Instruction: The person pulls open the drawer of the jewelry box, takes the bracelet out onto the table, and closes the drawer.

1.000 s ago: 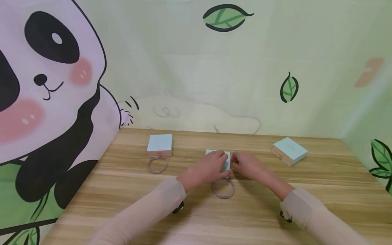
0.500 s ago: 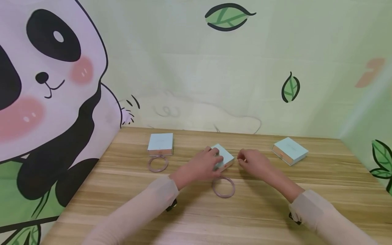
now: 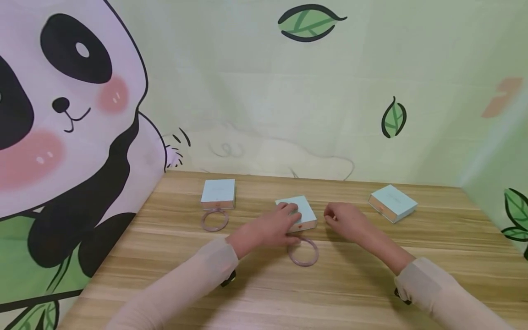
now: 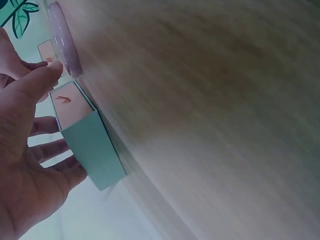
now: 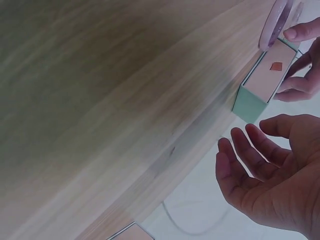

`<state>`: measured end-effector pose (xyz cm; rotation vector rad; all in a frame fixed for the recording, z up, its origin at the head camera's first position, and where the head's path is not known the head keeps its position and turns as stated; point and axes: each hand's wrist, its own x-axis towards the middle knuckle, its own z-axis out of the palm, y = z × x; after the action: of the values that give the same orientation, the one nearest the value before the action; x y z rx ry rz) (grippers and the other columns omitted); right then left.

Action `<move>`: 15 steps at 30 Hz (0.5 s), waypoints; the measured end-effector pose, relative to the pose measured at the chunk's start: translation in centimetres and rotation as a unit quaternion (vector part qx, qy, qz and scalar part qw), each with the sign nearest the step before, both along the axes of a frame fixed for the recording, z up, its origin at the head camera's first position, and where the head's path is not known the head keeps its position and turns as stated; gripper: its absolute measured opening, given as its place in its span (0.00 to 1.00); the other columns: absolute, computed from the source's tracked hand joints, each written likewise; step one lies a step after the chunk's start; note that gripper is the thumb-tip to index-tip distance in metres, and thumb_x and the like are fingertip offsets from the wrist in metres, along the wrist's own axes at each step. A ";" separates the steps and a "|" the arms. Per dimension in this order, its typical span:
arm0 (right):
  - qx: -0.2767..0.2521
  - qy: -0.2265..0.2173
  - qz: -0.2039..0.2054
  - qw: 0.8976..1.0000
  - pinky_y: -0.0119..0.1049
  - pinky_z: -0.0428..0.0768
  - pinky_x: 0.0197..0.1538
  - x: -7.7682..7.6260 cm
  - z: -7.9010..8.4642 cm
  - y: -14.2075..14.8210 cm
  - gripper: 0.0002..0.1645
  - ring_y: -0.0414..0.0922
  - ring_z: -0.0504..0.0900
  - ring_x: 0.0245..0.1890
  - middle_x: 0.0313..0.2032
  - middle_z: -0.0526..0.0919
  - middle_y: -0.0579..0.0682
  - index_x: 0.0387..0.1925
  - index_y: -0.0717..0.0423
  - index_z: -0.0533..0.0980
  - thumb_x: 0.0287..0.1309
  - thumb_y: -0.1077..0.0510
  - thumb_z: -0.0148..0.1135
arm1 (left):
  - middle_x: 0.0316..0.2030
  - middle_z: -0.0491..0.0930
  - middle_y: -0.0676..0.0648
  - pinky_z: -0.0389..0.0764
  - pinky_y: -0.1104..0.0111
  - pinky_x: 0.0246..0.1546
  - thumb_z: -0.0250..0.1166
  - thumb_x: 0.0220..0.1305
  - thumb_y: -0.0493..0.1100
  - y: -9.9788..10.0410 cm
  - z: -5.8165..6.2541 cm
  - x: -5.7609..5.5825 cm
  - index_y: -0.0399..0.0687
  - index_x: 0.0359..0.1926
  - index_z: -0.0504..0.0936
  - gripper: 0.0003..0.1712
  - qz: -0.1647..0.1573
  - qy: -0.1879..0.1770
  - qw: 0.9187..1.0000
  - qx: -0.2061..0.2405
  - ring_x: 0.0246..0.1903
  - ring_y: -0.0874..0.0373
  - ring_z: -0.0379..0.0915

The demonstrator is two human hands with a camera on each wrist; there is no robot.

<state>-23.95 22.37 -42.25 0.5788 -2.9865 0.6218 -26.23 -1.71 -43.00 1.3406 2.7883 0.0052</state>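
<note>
A pale blue box (image 3: 306,211) with peach sides and a small orange tab lies mid-table. My left hand (image 3: 268,229) rests its relaxed fingers over the box's left part, thumb by the front. In the left wrist view, that thumb stands in front of the box (image 4: 95,150), while the other fingers reach over its top. To the right of the box, my right hand (image 3: 346,221) hovers apart from it, fingers loosely bent and holding nothing. A pinkish-purple ring (image 3: 316,253), like a bangle, lies before the box, its far edge near the left thumb.
Another pale blue box (image 3: 218,191) sits at the back left, with a second ring (image 3: 215,230) in front. A third box (image 3: 393,201) stands turned at the back right. Behind the wooden table (image 3: 255,302) hangs a cloth backdrop (image 3: 255,91) printed with a panda and leaves.
The middle box has been turned on the table, first one way and then partly back, under my left hand. My right hand has drawn away from it to the right.
</note>
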 end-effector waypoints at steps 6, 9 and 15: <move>0.004 -0.001 0.001 1.000 0.40 0.82 0.37 -0.1 -0.1 0.1 0.07 0.43 0.80 0.33 0.36 0.86 0.52 0.41 0.62 0.81 0.68 0.62 0.58 | 0.69 0.63 0.44 0.70 0.60 0.68 0.66 0.67 0.62 0.3 -0.4 -0.3 0.49 0.62 0.71 0.32 -0.009 0.012 1.000 0.023 0.69 0.46 0.60; 0.004 0.000 0.002 1.000 0.41 0.82 0.38 -0.1 0.0 0.2 0.07 0.43 0.81 0.34 0.36 0.86 0.52 0.41 0.62 0.81 0.68 0.63 0.59 | 0.68 0.64 0.43 0.70 0.59 0.67 0.66 0.68 0.61 0.5 -0.9 -0.7 0.49 0.60 0.71 0.30 -0.016 0.020 0.999 0.035 0.68 0.45 0.61; 0.012 0.003 0.003 1.000 0.41 0.83 0.39 0.0 0.0 0.1 0.07 0.43 0.81 0.33 0.35 0.86 0.51 0.40 0.62 0.82 0.67 0.62 0.59 | 0.67 0.65 0.43 0.72 0.58 0.65 0.68 0.68 0.55 0.4 -1.2 -1.5 0.49 0.58 0.71 0.26 -0.015 0.012 0.998 0.057 0.67 0.43 0.64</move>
<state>-23.95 22.44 -42.27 0.5892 -2.9921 0.5833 -27.72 -1.35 -44.19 1.4166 2.8260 0.1503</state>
